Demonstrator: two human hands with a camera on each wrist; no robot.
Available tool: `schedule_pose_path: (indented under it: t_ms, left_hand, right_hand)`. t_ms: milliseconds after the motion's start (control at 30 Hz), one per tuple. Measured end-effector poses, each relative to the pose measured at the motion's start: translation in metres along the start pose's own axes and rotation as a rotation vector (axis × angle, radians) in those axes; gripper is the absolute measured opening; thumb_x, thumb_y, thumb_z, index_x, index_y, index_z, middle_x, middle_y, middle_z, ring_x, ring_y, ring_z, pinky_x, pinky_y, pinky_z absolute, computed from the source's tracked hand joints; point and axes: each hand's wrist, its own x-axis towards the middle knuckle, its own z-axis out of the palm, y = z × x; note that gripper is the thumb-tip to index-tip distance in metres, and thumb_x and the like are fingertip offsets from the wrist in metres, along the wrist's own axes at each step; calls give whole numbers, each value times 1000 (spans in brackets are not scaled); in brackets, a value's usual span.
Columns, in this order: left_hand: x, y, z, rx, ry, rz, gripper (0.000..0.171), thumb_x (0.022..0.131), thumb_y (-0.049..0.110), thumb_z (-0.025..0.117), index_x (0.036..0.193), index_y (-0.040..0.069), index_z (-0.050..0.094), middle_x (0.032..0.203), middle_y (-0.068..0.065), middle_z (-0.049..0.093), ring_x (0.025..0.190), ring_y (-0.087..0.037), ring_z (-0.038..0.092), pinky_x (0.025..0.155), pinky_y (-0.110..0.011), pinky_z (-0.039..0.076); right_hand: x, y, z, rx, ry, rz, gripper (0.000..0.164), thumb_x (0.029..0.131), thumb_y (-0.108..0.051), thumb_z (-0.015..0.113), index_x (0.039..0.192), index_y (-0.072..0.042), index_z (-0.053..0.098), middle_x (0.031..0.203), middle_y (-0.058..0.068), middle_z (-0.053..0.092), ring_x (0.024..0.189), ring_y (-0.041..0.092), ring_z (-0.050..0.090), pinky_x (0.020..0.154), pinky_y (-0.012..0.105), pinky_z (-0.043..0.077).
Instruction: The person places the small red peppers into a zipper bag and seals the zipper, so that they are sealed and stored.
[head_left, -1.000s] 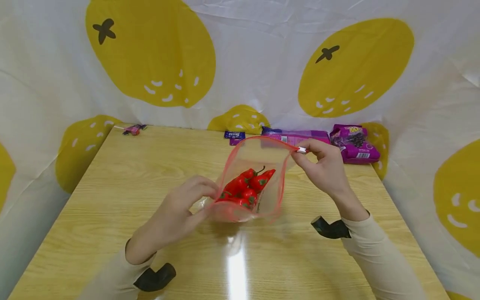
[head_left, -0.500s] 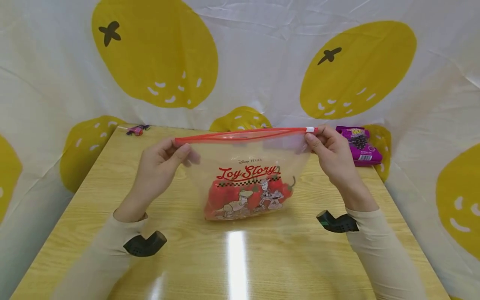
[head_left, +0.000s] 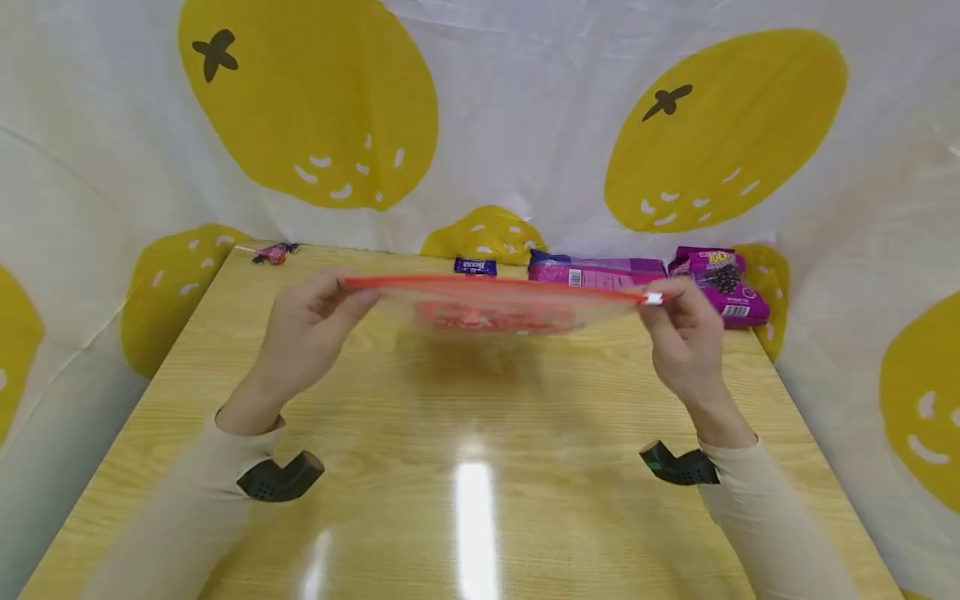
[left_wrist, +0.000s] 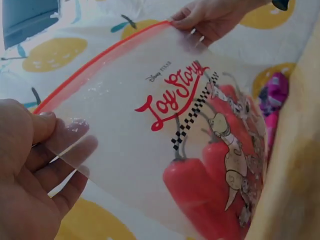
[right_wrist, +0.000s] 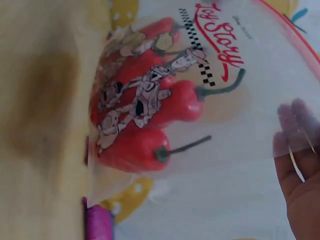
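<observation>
A clear slider zip bag [left_wrist: 125, 85] with a red top edge and "Toy Story" print hangs between both hands, over the far half of the table. Several red peppers [right_wrist: 182, 100] with green stems lie at its bottom. At the bag's left top corner my left hand [head_left: 303, 333] pinches the red strip between thumb and fingers. My right hand [head_left: 686, 342] pinches the opposite corner, right at the white slider [head_left: 653, 298]. The head view catches the bag nearly edge-on and blurred, with a shadow on the wood below it.
Along the back edge of the wooden table [head_left: 375, 483] lie a wrapped lollipop [head_left: 273, 253], a small blue packet [head_left: 476, 267], a long purple packet [head_left: 600, 271] and a purple snack bag [head_left: 727, 287]. A fruit-patterned cloth [head_left: 517, 125] hangs behind.
The bag, earlier gaping open toward the camera, has been stretched flat between the hands, then lifted and tilted nearly edge-on. My left hand moved from its near side to the left corner.
</observation>
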Motion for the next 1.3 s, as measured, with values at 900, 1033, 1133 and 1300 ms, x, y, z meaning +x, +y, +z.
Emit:
schedule_pose_path:
  t_ms: [900,1033,1133,1300]
  left_hand:
    - [-66,-17,48,635,-496,207,47,81,40,65,115,8,56,110,-4,60,102,-22,54,83,-40,44]
    - [-53,-13,35,716,-483,214,41,74,31,76,105,9,59,90,-2,64,78,-18,59,64,-33,47]
    - [-34,-1,19,646,-342,280,29,71,16,78,92,9,60,77,0,62,65,-13,57,54,-30,45]
    - [-1,37,0,476,-171,316,28,67,5,79,86,4,59,77,-2,63,72,-11,60,64,-23,44]
  right_hand:
    - [-112,0,28,43,-246,974,19,94,-14,50,94,5,51,75,-1,64,73,9,62,70,30,52]
    - [-87,-12,21,-53,-226,710,15,95,-9,48,95,4,54,80,6,68,80,15,64,75,28,50]
    - [-58,-21,16,-29,-179,539,12,94,-3,47,94,7,54,84,9,69,83,17,65,77,26,49]
    - [-14,-38,14,156,-35,310,9,91,9,43,93,15,49,85,16,69,81,22,67,79,29,49]
